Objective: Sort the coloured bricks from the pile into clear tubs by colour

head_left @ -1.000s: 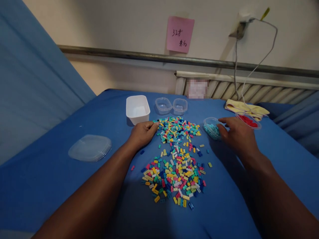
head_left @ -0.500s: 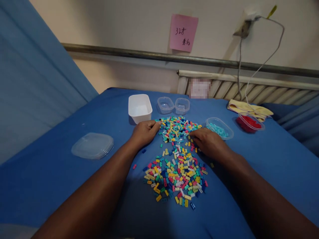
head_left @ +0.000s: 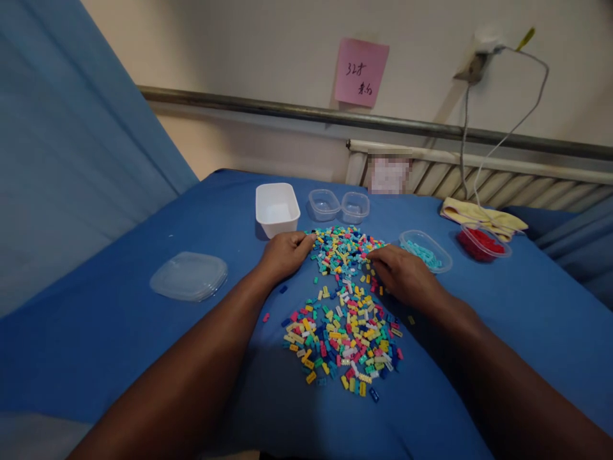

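Right hand (head_left: 402,273) has left the teal-brick tub (head_left: 426,250) for the brick pile (head_left: 345,246).

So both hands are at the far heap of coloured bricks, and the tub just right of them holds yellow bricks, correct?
Not quite. In the head view the tub just right of the hands holds light blue bricks, not yellow. The rest stands: left hand and right hand both rest at the far heap.
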`<action>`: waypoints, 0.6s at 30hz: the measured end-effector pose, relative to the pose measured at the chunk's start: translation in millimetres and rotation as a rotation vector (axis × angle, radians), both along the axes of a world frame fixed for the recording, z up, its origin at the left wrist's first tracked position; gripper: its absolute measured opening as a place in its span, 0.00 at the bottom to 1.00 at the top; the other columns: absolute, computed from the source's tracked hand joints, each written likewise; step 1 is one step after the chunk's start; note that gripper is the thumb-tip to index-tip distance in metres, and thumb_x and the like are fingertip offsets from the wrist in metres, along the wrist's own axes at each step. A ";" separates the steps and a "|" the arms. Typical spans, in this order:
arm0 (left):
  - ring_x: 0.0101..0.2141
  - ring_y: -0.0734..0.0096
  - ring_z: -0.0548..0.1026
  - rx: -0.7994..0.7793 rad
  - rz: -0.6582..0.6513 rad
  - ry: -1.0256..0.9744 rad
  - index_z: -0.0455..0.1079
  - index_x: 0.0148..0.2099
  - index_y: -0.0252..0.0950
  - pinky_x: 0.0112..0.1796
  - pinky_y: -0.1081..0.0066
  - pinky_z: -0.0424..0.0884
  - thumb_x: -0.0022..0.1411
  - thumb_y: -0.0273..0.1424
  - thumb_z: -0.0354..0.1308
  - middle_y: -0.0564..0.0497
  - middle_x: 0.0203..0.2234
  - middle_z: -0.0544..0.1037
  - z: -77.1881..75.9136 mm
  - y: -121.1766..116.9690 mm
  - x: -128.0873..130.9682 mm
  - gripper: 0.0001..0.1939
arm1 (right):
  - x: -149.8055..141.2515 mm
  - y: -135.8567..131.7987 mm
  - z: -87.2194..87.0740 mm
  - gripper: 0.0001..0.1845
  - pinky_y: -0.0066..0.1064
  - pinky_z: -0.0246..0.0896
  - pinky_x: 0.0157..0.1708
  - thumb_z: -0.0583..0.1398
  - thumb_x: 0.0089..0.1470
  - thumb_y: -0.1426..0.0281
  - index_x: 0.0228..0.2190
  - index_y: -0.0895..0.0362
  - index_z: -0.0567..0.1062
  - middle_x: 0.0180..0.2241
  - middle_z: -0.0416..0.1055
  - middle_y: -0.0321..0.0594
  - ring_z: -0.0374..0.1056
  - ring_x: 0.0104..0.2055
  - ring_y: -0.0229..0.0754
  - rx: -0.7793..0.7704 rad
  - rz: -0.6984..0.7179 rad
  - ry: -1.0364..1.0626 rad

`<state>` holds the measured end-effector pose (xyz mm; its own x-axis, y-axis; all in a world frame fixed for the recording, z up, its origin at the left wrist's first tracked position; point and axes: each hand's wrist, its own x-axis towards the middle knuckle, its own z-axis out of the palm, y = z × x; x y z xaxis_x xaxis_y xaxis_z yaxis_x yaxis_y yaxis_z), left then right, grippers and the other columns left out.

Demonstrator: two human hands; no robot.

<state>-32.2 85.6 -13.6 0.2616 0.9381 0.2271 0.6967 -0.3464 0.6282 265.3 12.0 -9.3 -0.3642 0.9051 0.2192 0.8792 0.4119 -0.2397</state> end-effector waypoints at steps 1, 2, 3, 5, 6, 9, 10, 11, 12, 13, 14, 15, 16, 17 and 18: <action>0.24 0.71 0.63 0.002 -0.004 0.001 0.63 0.25 0.37 0.28 0.67 0.49 0.71 0.51 0.49 0.55 0.18 0.64 0.1 -0.2 0.0 0.28 | -5.9 0.8 3.4 0.17 0.36 0.65 0.55 0.55 0.70 0.70 0.53 0.55 0.80 0.51 0.80 0.47 0.74 0.53 0.48 -0.008 0.020 0.001; 0.24 0.71 0.63 0.003 -0.004 0.003 0.63 0.24 0.37 0.28 0.67 0.49 0.71 0.51 0.49 0.55 0.18 0.63 0.3 -0.5 0.1 0.28 | -12.1 2.1 6.6 0.17 0.36 0.65 0.54 0.55 0.70 0.70 0.53 0.55 0.80 0.51 0.80 0.46 0.74 0.53 0.48 -0.027 0.044 -0.015; 0.24 0.71 0.63 0.005 -0.001 0.004 0.62 0.24 0.37 0.28 0.67 0.49 0.71 0.51 0.48 0.55 0.18 0.63 0.3 -0.8 0.1 0.28 | -18.0 3.7 9.6 0.16 0.35 0.64 0.53 0.56 0.69 0.71 0.51 0.55 0.81 0.50 0.80 0.46 0.74 0.52 0.48 -0.052 0.059 -0.045; 0.24 0.71 0.62 0.007 0.001 0.003 0.60 0.24 0.37 0.28 0.67 0.48 0.71 0.51 0.48 0.55 0.18 0.62 0.0 -1.3 0.1 0.28 | -27.3 6.9 14.2 0.15 0.34 0.64 0.49 0.57 0.68 0.71 0.50 0.55 0.82 0.47 0.80 0.47 0.74 0.50 0.48 -0.105 0.056 -0.124; 0.24 0.71 0.62 0.008 0.001 0.002 0.59 0.24 0.37 0.28 0.67 0.48 0.71 0.51 0.48 0.55 0.18 0.61 -0.4 -1.4 0.1 0.28 | -30.0 8.1 15.8 0.15 0.34 0.63 0.47 0.57 0.68 0.71 0.49 0.56 0.82 0.46 0.80 0.48 0.75 0.49 0.49 -0.125 0.038 -0.160; 0.24 0.71 0.62 0.008 -0.011 -0.006 0.59 0.24 0.38 0.28 0.67 0.47 0.71 0.50 0.48 0.54 0.18 0.61 -1.2 -1.8 0.1 0.27 | -30.6 8.7 18.6 0.13 0.33 0.60 0.41 0.57 0.68 0.70 0.44 0.56 0.83 0.42 0.80 0.48 0.75 0.44 0.48 -0.163 -0.014 -0.222; 0.24 0.70 0.62 0.006 -0.012 -0.006 0.59 0.24 0.38 0.28 0.67 0.48 0.71 0.50 0.48 0.54 0.19 0.62 -1.2 -1.9 0.2 0.27 | -29.3 7.9 19.0 0.13 0.32 0.59 0.39 0.57 0.68 0.70 0.42 0.56 0.83 0.41 0.80 0.47 0.75 0.42 0.47 -0.173 -0.020 -0.227; 0.25 0.70 0.62 0.003 -0.010 -0.004 0.59 0.24 0.38 0.28 0.67 0.48 0.71 0.50 0.48 0.54 0.19 0.62 -1.0 -2.1 0.3 0.27 | -27.9 6.9 19.2 0.12 0.32 0.58 0.38 0.57 0.68 0.70 0.40 0.55 0.82 0.40 0.79 0.46 0.74 0.41 0.46 -0.180 -0.025 -0.229; 0.24 0.70 0.62 -0.001 -0.007 0.001 0.60 0.24 0.38 0.28 0.67 0.48 0.71 0.51 0.48 0.54 0.19 0.62 -0.7 -2.3 0.5 0.27 | -26.5 5.8 19.2 0.11 0.31 0.57 0.37 0.58 0.67 0.70 0.38 0.55 0.82 0.39 0.79 0.45 0.74 0.40 0.45 -0.182 -0.029 -0.229; 0.24 0.70 0.63 -0.003 -0.004 0.007 0.60 0.24 0.38 0.28 0.67 0.48 0.71 0.51 0.48 0.54 0.19 0.63 -0.4 -2.4 0.7 0.27 | -25.4 4.7 19.0 0.11 0.31 0.56 0.37 0.58 0.67 0.71 0.37 0.55 0.81 0.38 0.78 0.44 0.74 0.40 0.45 -0.179 -0.031 -0.230; 0.24 0.70 0.63 -0.002 -0.001 0.011 0.60 0.24 0.38 0.28 0.67 0.48 0.71 0.50 0.48 0.54 0.19 0.62 0.0 -2.5 0.8 0.27 | -24.5 3.8 18.7 0.11 0.31 0.56 0.36 0.57 0.68 0.71 0.36 0.55 0.80 0.38 0.78 0.44 0.73 0.40 0.44 -0.172 -0.031 -0.231; 0.24 0.70 0.62 0.000 0.001 0.011 0.60 0.24 0.38 0.28 0.67 0.48 0.71 0.50 0.48 0.54 0.18 0.62 0.2 -2.5 0.8 0.27 | -23.8 3.0 18.3 0.12 0.31 0.56 0.36 0.57 0.68 0.71 0.35 0.55 0.80 0.37 0.77 0.43 0.73 0.39 0.44 -0.164 -0.029 -0.230; 0.24 0.70 0.62 0.005 -0.001 0.009 0.59 0.24 0.38 0.28 0.67 0.48 0.71 0.50 0.48 0.54 0.18 0.62 0.2 -2.4 0.8 0.27 | -23.3 2.5 17.9 0.13 0.30 0.56 0.37 0.56 0.69 0.71 0.34 0.56 0.79 0.37 0.77 0.43 0.73 0.39 0.43 -0.159 -0.021 -0.227; 0.24 0.71 0.62 0.009 -0.005 0.005 0.59 0.24 0.38 0.28 0.67 0.48 0.71 0.50 0.48 0.55 0.19 0.62 0.2 -2.3 0.8 0.27 | -22.8 2.4 17.6 0.14 0.30 0.56 0.37 0.55 0.70 0.70 0.34 0.56 0.79 0.37 0.77 0.43 0.72 0.39 0.43 -0.156 -0.008 -0.219; 0.24 0.71 0.62 0.012 -0.008 0.002 0.59 0.24 0.38 0.28 0.67 0.49 0.71 0.50 0.48 0.55 0.19 0.62 0.1 -2.0 0.7 0.27 | -22.3 2.5 17.3 0.14 0.30 0.56 0.37 0.55 0.70 0.70 0.34 0.56 0.79 0.37 0.77 0.43 0.72 0.39 0.43 -0.156 0.008 -0.206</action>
<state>-31.5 83.6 -13.6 0.2701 0.9330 0.2377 0.6951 -0.3598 0.6223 242.9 14.5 8.0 -0.3944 0.9189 -0.0023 0.9128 0.3914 -0.1169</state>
